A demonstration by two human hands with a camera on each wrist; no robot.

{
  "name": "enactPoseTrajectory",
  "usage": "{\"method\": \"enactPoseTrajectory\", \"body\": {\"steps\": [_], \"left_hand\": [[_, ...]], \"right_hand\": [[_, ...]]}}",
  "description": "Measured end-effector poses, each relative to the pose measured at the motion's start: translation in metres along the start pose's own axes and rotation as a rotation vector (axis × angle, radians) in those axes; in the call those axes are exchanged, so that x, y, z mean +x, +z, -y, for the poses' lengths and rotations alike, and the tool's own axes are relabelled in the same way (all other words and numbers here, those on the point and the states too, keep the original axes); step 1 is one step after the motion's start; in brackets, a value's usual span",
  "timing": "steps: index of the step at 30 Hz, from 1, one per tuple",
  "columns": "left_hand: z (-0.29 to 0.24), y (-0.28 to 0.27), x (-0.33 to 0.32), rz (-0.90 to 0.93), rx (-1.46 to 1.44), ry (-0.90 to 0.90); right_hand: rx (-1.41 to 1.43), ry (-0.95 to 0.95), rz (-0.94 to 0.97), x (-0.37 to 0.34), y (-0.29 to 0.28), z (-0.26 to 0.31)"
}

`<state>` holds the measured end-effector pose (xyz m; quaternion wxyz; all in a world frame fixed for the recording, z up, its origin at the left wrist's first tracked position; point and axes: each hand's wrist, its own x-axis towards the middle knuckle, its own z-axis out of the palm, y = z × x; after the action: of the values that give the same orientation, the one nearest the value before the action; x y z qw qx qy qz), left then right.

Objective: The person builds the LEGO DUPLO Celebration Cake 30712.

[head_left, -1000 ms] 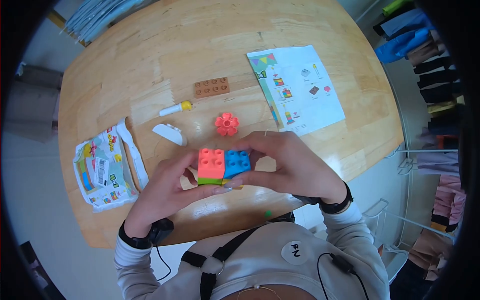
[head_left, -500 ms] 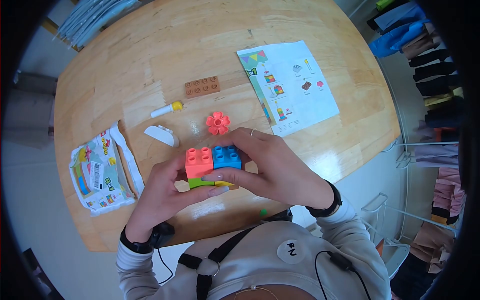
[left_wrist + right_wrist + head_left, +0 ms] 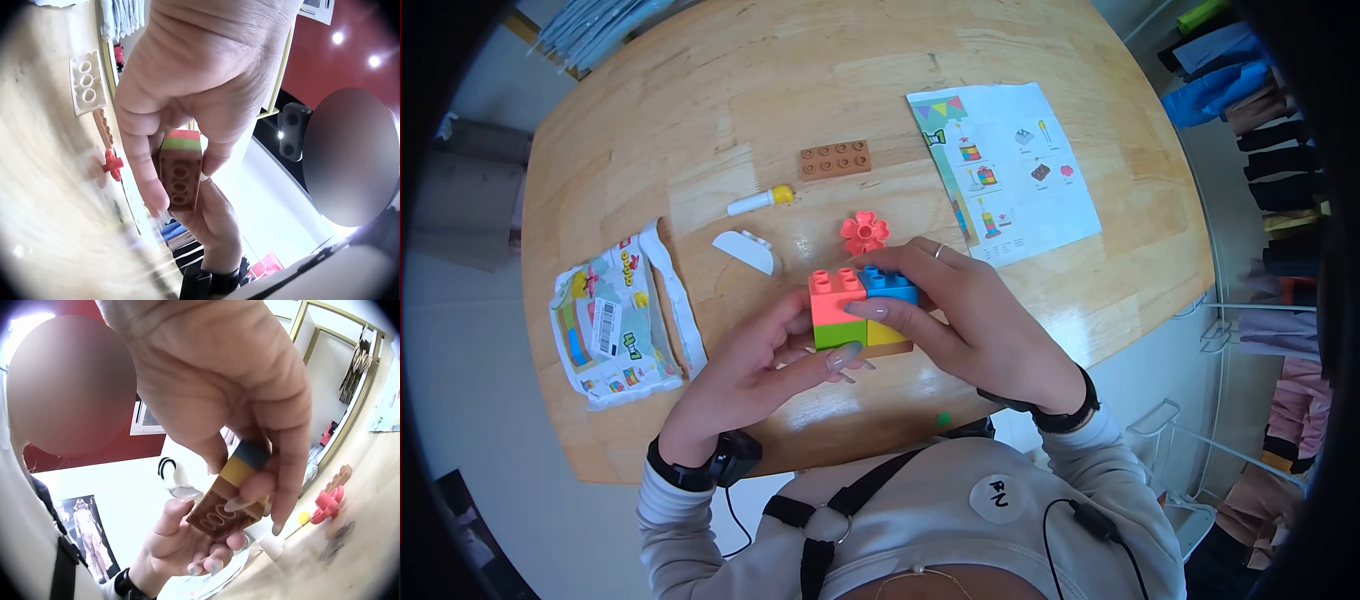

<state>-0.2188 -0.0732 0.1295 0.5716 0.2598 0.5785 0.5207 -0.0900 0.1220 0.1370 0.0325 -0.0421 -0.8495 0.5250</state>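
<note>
A small stack of toy building blocks is between my two hands over the near part of the table. On top are a coral block (image 3: pixel 838 296) and a blue block (image 3: pixel 888 282); below them sit a green block (image 3: pixel 838 335) and a yellow block (image 3: pixel 884 332), on a brown plate (image 3: pixel 180 184). My left hand (image 3: pixel 745 375) holds the left side, its thumb at the green block's lower edge. From the right, my right hand (image 3: pixel 990 325) grips the stack, its thumb across the front of the upper blocks. The hollow underside of the brown plate shows in both wrist views.
Just beyond lie a coral flower piece (image 3: pixel 864 233), a brown studded plate (image 3: pixel 835 159), a candle piece (image 3: pixel 760 200) and a white curved piece (image 3: pixel 747 252). An opened packet (image 3: pixel 615 325) is at left, a printed instruction sheet (image 3: pixel 1010 170) at right.
The stack has tilted so its green, yellow and brown front faces up more. My right thumb has moved up from the lower front edge to the upper blocks.
</note>
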Motion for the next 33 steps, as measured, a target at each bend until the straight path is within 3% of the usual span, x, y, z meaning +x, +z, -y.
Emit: {"method": "enactPoseTrajectory", "body": {"steps": [6,15,18,20,21,23,26,33], "left_hand": [[0.006,-0.002,0.001,0.062,-0.071,0.019],[0.009,0.002,0.005,-0.081,0.111,0.095],[0.012,0.003,0.002,-0.103,0.164,0.128],[0.011,0.004,0.0,-0.163,0.274,0.094],[0.011,0.006,0.0,-0.159,0.273,0.094],[0.011,0.009,-0.001,-0.193,0.433,0.201],[0.01,0.011,-0.005,-0.206,0.524,0.274],[-0.001,0.015,-0.011,-0.2,0.682,0.349]], "right_hand": [[-0.026,0.005,0.001,-0.001,0.0,-0.003],[0.007,-0.041,0.013,-0.004,0.003,0.005],[-0.052,-0.033,-0.015,-0.009,0.009,0.01],[-0.33,-0.06,-0.015,-0.011,0.015,0.014],[-0.331,-0.056,-0.017,-0.01,0.019,0.015],[-0.501,-0.278,-0.132,-0.007,0.026,0.013],[-0.608,-0.363,-0.173,-0.005,0.03,0.015],[-0.544,-0.467,-0.221,-0.009,0.025,0.019]]}}
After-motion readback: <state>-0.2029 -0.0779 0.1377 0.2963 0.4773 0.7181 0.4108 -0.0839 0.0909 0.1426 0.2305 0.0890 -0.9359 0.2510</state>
